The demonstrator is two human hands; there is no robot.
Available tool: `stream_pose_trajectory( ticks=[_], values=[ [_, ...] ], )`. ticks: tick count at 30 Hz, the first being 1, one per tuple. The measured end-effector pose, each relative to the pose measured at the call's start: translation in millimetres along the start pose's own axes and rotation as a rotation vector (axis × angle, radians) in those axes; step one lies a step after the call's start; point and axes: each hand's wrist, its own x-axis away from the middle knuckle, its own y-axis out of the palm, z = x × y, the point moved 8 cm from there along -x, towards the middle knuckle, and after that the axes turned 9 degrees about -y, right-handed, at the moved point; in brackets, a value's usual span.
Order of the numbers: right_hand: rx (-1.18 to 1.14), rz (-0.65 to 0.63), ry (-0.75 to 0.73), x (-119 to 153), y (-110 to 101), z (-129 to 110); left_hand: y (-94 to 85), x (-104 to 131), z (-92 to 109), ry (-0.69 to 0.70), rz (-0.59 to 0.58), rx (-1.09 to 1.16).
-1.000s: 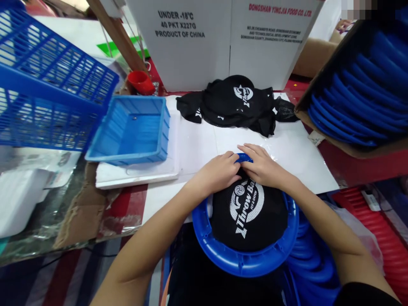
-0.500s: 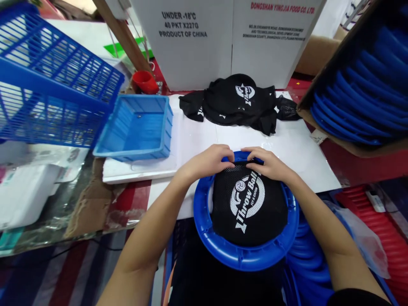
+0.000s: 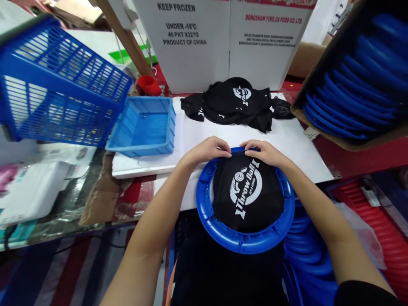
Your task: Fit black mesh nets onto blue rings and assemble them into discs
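A blue plastic ring [image 3: 245,242] rests between my body and the white board's front edge. Black mesh fabric [image 3: 223,191] printed "Throw Ball" fills its middle. At the ring's far side, my left hand [image 3: 212,151] pinches the edge of the mesh against the rim. Close beside it, my right hand [image 3: 264,152] grips the same far edge with bent fingers. More black printed fabric pieces [image 3: 223,102] lie in a pile on the white board [image 3: 287,142] beyond both hands.
A light blue tray [image 3: 143,148] and a tilted blue basket [image 3: 70,85] stand at left, with a red cup [image 3: 149,86] behind. White cartons [image 3: 204,63] rise at the back. A box of blue rings [image 3: 347,102] leans at right; red rings [image 3: 376,212] lie below.
Both hands have drawn the mesh toward the ring's far rim, covering more of the gap there. The view has shifted slightly.
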Motion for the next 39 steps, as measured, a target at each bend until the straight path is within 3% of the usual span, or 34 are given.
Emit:
stream_pose_trajectory(
  ticks=[8, 18, 23, 33, 39],
  values=[
    [-0.054, -0.021, 0.058, -4, 0, 3, 1.5, -4, -10, -0.084, -0.011, 0.168],
    [-0.206, -0.034, 0.159, -8, -2, 12, 0.2, -3, -9, -0.06, -0.05, 0.105],
    [-0.18, -0.13, 0.128, -11, -2, 10, 1.5, -3, -10, -0.063, -0.035, 0.095],
    [-0.085, -0.128, 0.074, -11, 0, 6, 1.8, -3, -4, -0.02, -0.072, 0.034],
    [0.06, -0.105, 0.032, -12, 0, 8, 2.7, -3, -5, -0.067, -0.019, 0.044]
  ],
)
